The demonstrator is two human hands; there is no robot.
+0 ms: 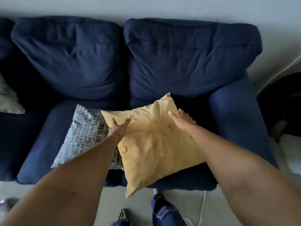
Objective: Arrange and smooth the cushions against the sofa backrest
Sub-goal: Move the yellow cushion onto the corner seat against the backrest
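Both hands on the yellow cushion (156,144). Left hand (119,125) grips its upper-left edge, thumb on top, other fingers hidden under the fabric. Right hand (183,119) lies across the upper-right edge, fingers spread over the top face and curling past the rim; can't tell if it pinches or just rests. Cushion sits tilted like a diamond between the two hands, one corner pointing toward the backrest, the opposite corner hanging past the seat front over the floor (114,198).

Count: one yellow cushion; one grey patterned cushion (84,134) flat on the seat, its right side tucked under the yellow one; one pale cushion (8,98) partly visible at far left, well apart. Two big navy back cushions (73,59) side by side against the backrest of the navy sofa (236,115), both creased.

A white cord (202,207) lies on the floor near the sofa front. The person's foot (123,214) and jeans leg (164,211) show below.
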